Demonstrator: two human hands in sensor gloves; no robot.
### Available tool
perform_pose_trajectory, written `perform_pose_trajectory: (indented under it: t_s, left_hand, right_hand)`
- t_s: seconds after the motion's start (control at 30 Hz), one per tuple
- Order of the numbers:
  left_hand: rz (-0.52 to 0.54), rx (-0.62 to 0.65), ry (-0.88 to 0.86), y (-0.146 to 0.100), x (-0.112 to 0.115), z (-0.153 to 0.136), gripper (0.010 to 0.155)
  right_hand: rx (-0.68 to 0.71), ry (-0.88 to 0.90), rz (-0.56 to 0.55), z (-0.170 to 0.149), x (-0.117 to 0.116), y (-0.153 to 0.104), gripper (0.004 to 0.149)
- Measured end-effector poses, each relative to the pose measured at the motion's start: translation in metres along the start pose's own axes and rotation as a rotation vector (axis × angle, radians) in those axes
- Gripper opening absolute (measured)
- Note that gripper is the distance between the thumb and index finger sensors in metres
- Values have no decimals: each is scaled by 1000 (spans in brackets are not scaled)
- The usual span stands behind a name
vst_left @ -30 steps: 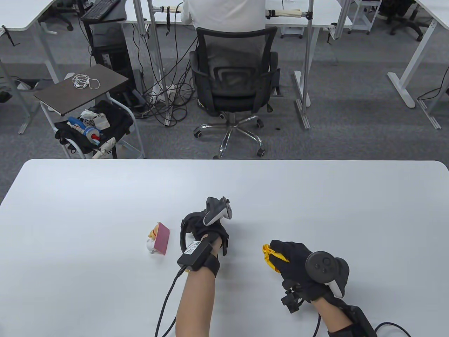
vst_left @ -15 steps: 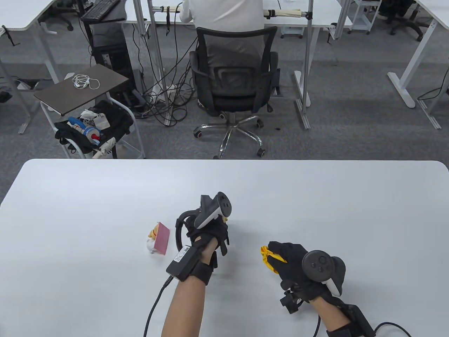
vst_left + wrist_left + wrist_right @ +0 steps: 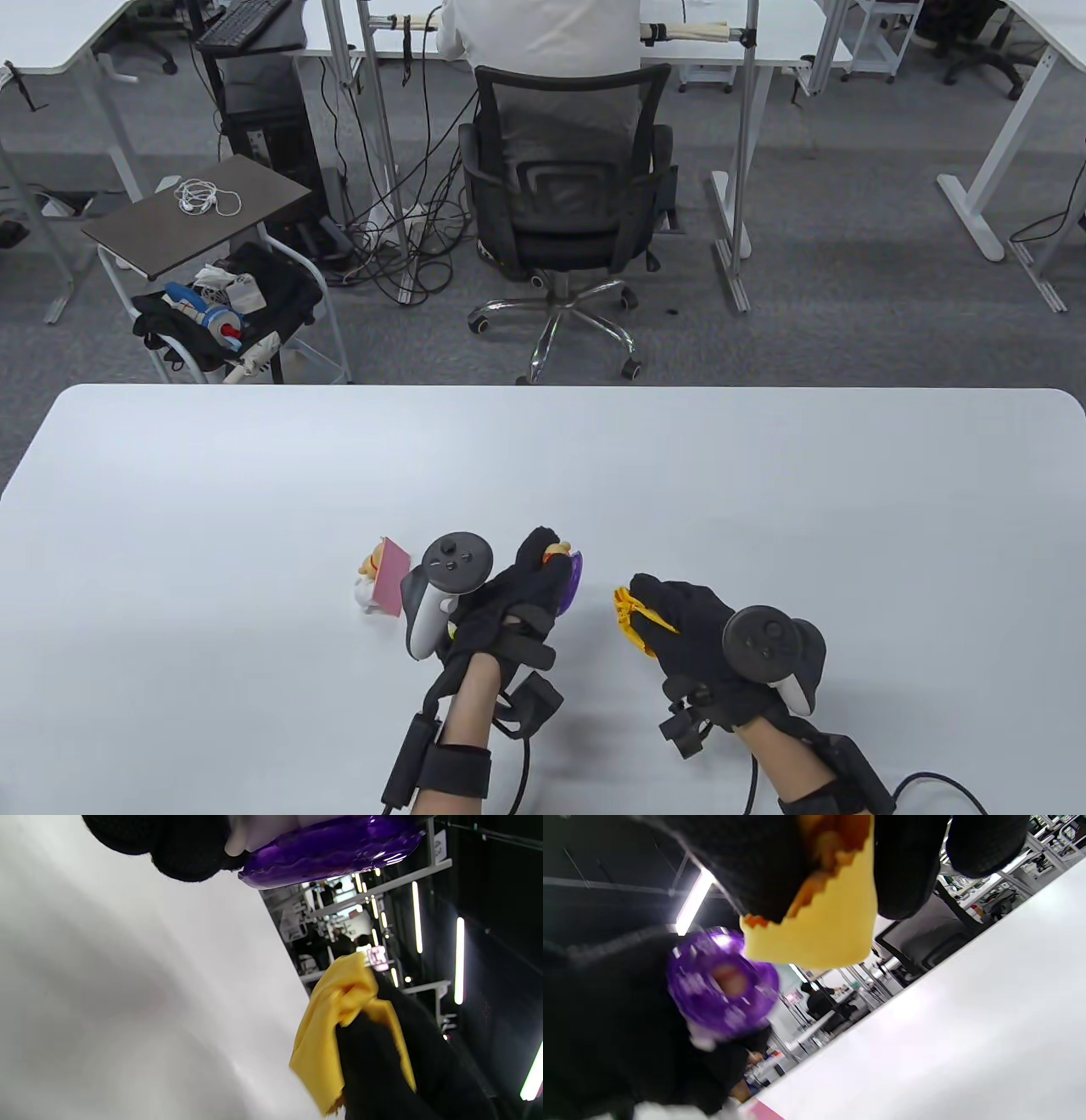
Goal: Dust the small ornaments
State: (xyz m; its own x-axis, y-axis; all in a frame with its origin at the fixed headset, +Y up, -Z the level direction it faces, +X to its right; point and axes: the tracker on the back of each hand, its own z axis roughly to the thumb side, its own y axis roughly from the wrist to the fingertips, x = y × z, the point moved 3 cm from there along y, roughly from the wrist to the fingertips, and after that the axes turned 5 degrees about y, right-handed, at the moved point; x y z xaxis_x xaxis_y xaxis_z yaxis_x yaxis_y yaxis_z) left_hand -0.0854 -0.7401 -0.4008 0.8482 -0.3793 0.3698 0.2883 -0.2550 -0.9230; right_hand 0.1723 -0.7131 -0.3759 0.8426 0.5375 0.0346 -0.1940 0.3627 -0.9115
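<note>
A small ornament with a purple base [image 3: 570, 582] is held in the left hand [image 3: 509, 607], lifted off the white desk [image 3: 764, 475]. The fingers [image 3: 539, 552] of that hand are closed around it, so that only the purple base and a little orange at the top are seen in the table view. In the left wrist view the glossy purple base [image 3: 331, 851] is seen pressed against the black gloved fingers [image 3: 191, 853], and in the right wrist view it [image 3: 723, 984] appears blurred, with a pale spot at its middle.

A yellow cloth [image 3: 632, 615] is gripped in the right hand [image 3: 704, 645], just to the right of the held ornament and not touching it. The fingers [image 3: 908, 866] of the right hand are closed over the cloth [image 3: 823, 925], one edge of which hangs free below them. In the left wrist view the cloth [image 3: 335, 1027] is seen bunched over the black glove.

A second ornament [image 3: 383, 577], with a pink panel and a pale figure behind it, stands on the desk just to the left of the held ornament, apart from both hands.

Beyond the far edge of the desk, a black office chair [image 3: 564, 204] is seen on the grey carpet, and a small side table [image 3: 199, 212] bearing a white cable stands further to the left.
</note>
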Motion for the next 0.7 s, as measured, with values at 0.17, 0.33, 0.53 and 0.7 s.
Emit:
perform_pose_trajectory:
  t_s: [0.17,0.33,0.53,0.7]
  left_hand:
    - [-131,18,-210,2,17,-14,70]
    - [-215,78,-410,6,33,-17,70]
    - [-271,157,-600,2,38,-24,69]
    - [-219,167,-662,4,33,-37,69]
  right_hand:
    - [67,89,-17,31,-6,9,50]
    - [204,0,-28,61,-26,10,54]
    - [141,8,-99,36,-20,18,49]
    - [166,-37,-80,38,-22,17,50]
